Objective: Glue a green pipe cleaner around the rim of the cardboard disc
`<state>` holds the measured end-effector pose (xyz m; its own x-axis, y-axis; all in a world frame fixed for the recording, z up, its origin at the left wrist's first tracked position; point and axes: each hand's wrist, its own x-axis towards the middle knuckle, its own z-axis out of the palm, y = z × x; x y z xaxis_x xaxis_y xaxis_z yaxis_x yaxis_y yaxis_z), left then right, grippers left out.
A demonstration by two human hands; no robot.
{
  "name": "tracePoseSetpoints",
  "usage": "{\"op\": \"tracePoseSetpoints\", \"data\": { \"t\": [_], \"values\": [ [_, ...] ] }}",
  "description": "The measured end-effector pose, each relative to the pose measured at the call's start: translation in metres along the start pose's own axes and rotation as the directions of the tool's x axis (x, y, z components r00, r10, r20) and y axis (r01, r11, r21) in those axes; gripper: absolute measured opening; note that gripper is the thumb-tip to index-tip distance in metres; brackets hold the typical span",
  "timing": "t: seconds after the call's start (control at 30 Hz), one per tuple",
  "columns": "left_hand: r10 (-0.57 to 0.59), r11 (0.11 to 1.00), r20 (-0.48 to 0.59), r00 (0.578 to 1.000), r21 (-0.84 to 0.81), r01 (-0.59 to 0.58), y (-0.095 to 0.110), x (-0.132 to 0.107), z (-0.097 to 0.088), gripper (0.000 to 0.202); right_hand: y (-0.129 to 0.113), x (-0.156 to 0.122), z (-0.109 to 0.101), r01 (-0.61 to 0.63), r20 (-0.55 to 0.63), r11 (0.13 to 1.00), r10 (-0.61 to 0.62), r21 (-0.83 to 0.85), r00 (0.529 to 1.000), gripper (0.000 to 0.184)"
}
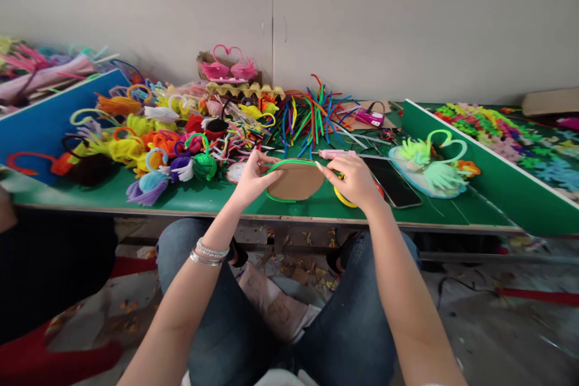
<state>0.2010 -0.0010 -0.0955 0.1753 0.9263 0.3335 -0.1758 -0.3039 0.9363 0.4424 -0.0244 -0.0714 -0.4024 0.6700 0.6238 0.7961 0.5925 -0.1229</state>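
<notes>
A brown cardboard oval (295,181) edged with a green pipe cleaner (289,162) is held just above the green table (217,199). My left hand (253,176) pinches its left edge, fingers closed on the green pipe cleaner. My right hand (355,178) grips the right edge with fingers closed on it. A pink glue gun (332,154) lies just behind my right hand. A yellow ring (344,198) shows under my right hand.
Piles of coloured pipe-cleaner swans (149,139) cover the left of the table. Loose pipe cleaners (312,111) lie behind. A black phone (392,181) and a finished green swan pair (432,163) sit to the right. A blue board (54,120) and a green board (488,175) flank the area.
</notes>
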Motion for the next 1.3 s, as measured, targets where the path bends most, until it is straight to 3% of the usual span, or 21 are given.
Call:
{"op": "tracePoseSetpoints", "data": {
  "t": [0.23,0.57,1.07,1.3],
  "values": [
    [0.0,1.0,-0.012,1.0,0.006,0.0,-0.0006,0.0007,-0.0002,0.035,-0.0027,0.0013,0.0004,-0.024,-0.029,1.0,0.023,-0.02,0.999,0.027],
    [0.007,1.0,0.002,1.0,0.004,-0.007,-0.0005,0.0007,0.0,0.034,0.0006,0.0006,-0.0025,-0.045,0.019,0.991,0.043,0.129,0.999,0.029],
    [-0.008,1.0,0.007,1.0,0.029,0.008,0.0043,-0.0008,0.0001,0.033,-0.0018,0.001,0.0027,0.018,-0.02,0.999,-0.019,-0.043,1.0,0.034],
    [-0.007,1.0,-0.021,1.0,0.029,0.008,0.002,0.0003,-0.0002,0.032,-0.0015,0.0011,0.0033,-0.016,0.026,0.998,0.018,-0.059,1.0,0.037]
  ]
}}
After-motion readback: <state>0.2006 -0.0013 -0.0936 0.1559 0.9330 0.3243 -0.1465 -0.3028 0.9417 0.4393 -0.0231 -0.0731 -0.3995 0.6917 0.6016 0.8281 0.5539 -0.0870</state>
